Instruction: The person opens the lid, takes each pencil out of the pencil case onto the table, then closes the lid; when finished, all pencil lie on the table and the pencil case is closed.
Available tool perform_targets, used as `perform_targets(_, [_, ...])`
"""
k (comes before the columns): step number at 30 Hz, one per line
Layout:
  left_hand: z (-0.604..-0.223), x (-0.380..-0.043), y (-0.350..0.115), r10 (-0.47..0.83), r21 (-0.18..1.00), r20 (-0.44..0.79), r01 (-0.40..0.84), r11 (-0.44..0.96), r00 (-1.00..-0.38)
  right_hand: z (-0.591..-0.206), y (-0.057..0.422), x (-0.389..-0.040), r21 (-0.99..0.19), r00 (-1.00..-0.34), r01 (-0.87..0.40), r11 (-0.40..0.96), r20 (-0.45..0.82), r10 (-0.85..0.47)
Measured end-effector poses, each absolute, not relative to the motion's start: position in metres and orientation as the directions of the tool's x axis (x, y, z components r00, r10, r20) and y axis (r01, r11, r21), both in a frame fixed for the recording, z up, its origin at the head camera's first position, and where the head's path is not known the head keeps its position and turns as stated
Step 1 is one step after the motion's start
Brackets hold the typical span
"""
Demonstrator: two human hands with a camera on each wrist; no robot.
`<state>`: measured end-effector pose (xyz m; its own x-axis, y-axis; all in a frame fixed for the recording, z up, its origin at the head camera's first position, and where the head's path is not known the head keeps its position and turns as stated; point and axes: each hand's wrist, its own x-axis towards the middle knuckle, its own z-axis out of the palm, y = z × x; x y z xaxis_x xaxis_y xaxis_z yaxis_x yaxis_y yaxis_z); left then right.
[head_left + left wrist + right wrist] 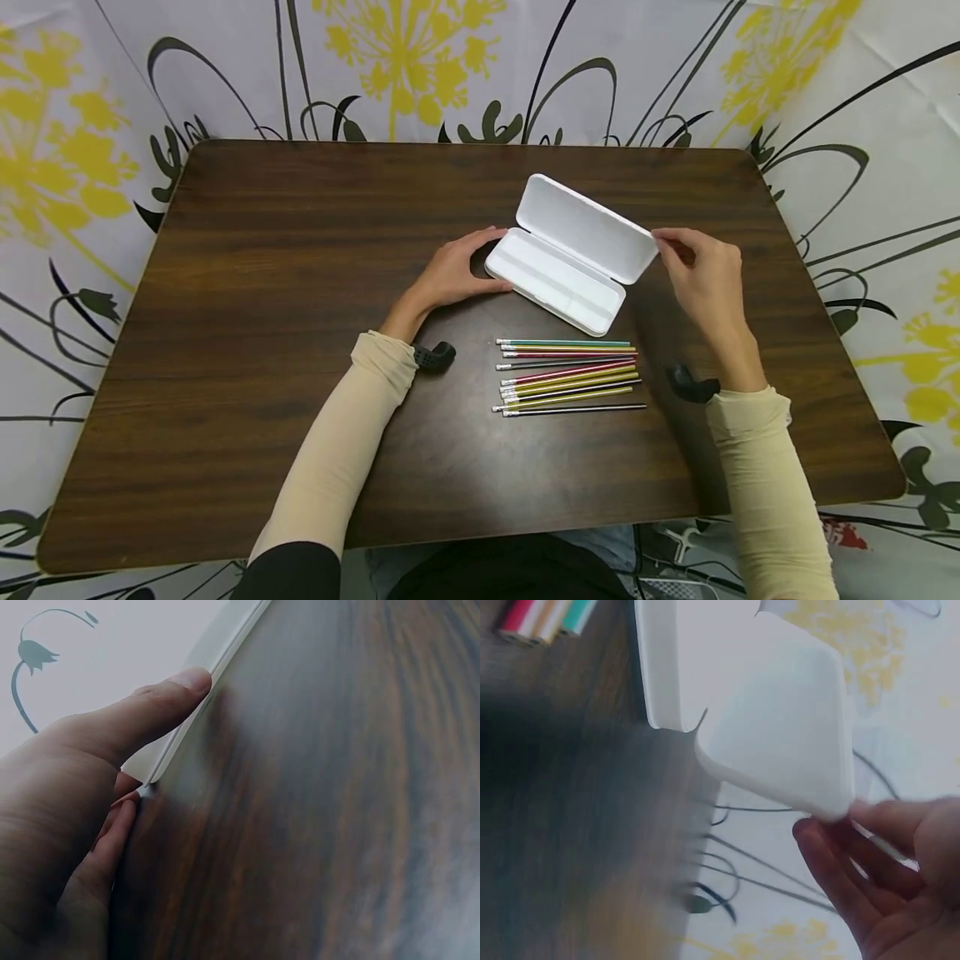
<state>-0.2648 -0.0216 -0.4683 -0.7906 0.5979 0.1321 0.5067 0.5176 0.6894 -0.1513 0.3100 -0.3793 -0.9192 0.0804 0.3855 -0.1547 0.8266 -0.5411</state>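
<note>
A white pencil case (558,279) lies on the table with its lid (585,225) raised; its inside looks bare. My left hand (453,271) holds the base by its left end, thumb on the near side and fingers around the far side. The left wrist view shows the left thumb (169,697) against the case's edge. At the lid's right corner, my right hand (705,271) pinches the rim between thumb and fingers, as the right wrist view also shows. Several pencils (570,379) in red, yellow, green and dark colours lie side by side just nearer to me than the case.
The brown wood-grain table (300,333) has rounded corners. Beyond it hangs a white cloth (480,67) with yellow flowers and dark stems. Cables and a pale object (678,537) show below the table's near edge.
</note>
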Motion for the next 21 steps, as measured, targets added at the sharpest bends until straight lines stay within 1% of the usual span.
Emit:
perform_targets(3, [-0.467,-0.265,-0.018,0.61,0.682,0.118,0.51,0.524,-0.784,-0.382,0.306,-0.128,-0.503,-0.898,-0.298,0.811,0.437,-0.059])
perform_targets(6, [-0.465,-0.266,-0.016,0.606,0.685,0.121,0.508,0.522,-0.786,-0.391,0.296,-0.109,-0.427,-0.868,-0.434,0.794,0.435,-0.24])
perform_targets(8, [-0.463,-0.266,-0.016,0.596,0.691,0.123,0.499,0.523,-0.794,-0.4,0.289,-0.103,-0.389,-0.851,-0.488,0.781,0.408,-0.329])
perform_targets(10, [-0.462,-0.265,-0.017,0.589,0.697,0.118,0.489,0.524,-0.8,-0.408,0.284,-0.1,-0.358,-0.84,-0.519,0.776,0.384,-0.384])
perform_targets(15, [-0.464,-0.263,-0.021,0.584,0.709,0.072,0.453,0.54,-0.808,-0.419,0.276,-0.098,-0.311,-0.826,-0.542,0.781,0.368,-0.427])
perform_targets(21, [-0.46,-0.262,-0.026,0.578,0.729,0.078,0.442,0.522,-0.812,-0.42,0.267,-0.097,-0.289,-0.837,-0.517,0.806,0.368,-0.405])
